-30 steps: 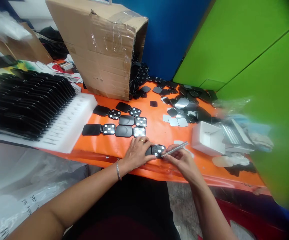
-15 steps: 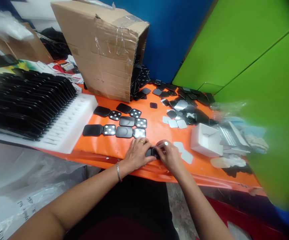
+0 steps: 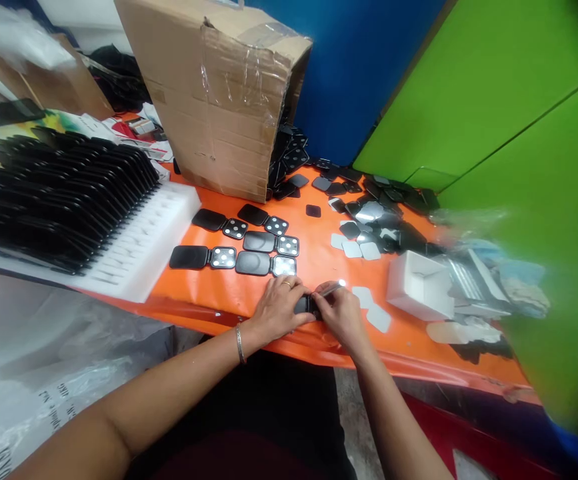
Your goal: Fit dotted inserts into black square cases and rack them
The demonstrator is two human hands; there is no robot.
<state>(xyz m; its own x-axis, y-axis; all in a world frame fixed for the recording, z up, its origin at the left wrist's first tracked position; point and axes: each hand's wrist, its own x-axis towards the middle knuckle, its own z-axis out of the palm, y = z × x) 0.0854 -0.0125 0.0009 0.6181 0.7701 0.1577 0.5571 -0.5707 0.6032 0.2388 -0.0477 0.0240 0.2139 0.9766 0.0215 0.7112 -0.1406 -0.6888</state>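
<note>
On orange tabletop [image 3: 313,240], left grip [image 3: 275,311] pinches a black piece [image 3: 301,305] reaching under right grip [image 3: 341,316], closed round silver rod [image 3: 329,289].

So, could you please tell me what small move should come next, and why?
Perhaps lift the right hand with its silver rod slightly: it covers most of the right half of the black hinged piece, hiding that surface, while the left hand steadies the other half.
</note>
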